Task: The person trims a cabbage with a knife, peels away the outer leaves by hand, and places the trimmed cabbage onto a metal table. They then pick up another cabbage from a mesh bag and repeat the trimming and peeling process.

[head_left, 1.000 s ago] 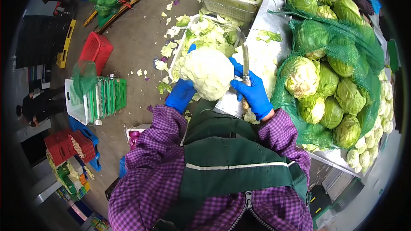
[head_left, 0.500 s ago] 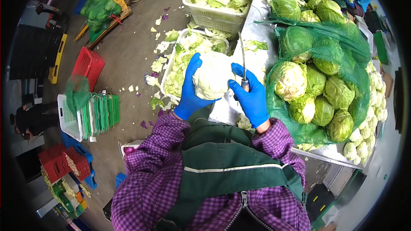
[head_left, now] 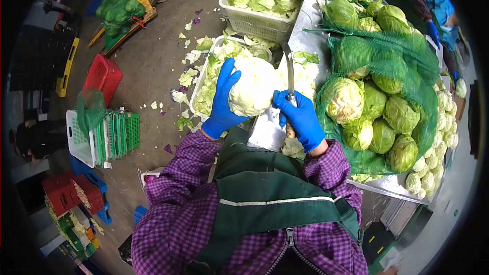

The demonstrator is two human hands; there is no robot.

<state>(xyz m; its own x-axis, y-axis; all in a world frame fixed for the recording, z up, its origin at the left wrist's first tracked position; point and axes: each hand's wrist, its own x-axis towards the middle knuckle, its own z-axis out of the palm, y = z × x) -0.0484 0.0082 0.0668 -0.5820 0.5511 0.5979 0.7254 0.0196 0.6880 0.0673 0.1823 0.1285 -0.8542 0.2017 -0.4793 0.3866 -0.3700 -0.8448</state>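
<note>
A pale, trimmed cabbage [head_left: 251,86] rests in my left hand [head_left: 222,103], whose blue-gloved fingers curve round its left side and underside. My right hand [head_left: 301,119], also gloved in blue, is closed around the wooden handle of a curved knife [head_left: 290,74]. The blade points up and away from me, just right of the cabbage and apart from it. On the metal table to my right, a green mesh bag [head_left: 351,46] lies open over several untrimmed cabbages [head_left: 374,99]. Behind the held cabbage stands a white crate [head_left: 200,89] of cut-off leaves.
Another white crate [head_left: 260,25] heaped with leaves is farther back beside the metal table [head_left: 310,25]. Trimmed cabbages [head_left: 433,168] are piled at the table's right. Leaf scraps litter the floor at left, near a red crate [head_left: 102,79]. A co-worker in blue [head_left: 438,7] is at the far right.
My right hand has drawn back from the cabbage and slightly down, and the knife blade has turned to show its flat side. The co-worker at the far right has shifted, a cabbage in hand.
</note>
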